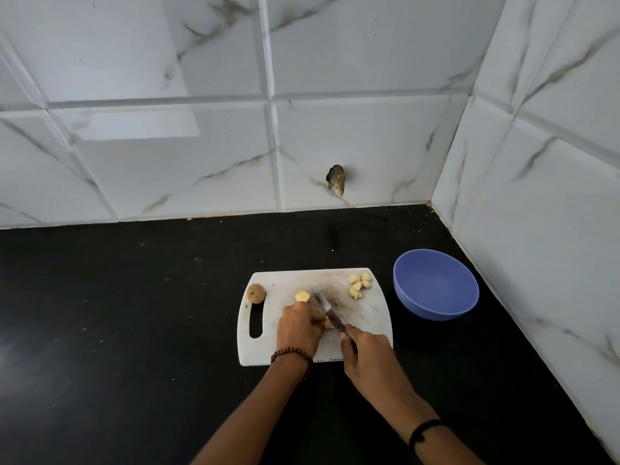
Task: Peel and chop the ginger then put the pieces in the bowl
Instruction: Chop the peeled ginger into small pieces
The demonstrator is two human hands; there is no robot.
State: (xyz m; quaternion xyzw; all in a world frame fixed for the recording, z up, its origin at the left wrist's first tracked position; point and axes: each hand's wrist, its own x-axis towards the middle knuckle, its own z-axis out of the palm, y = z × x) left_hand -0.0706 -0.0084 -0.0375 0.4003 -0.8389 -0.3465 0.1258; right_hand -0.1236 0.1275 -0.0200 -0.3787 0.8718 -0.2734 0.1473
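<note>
left hand [297,325] pins ginger [302,296] at frame centre on board [369,317] | right hand [367,355] grips knife [327,312], blade right beside left hand | cut pieces [359,286] upper right of board, bowl [436,285] further right | risk: short stub may slip, blade could nick left hand

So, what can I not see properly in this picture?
Head view only:
1. The ginger: mostly covered by the left hand; only a peeled end shows.
2. The knife: handle hidden inside the right hand, blade blurred.
3. The brown lump at a corner of the board: too small to identify.
</note>
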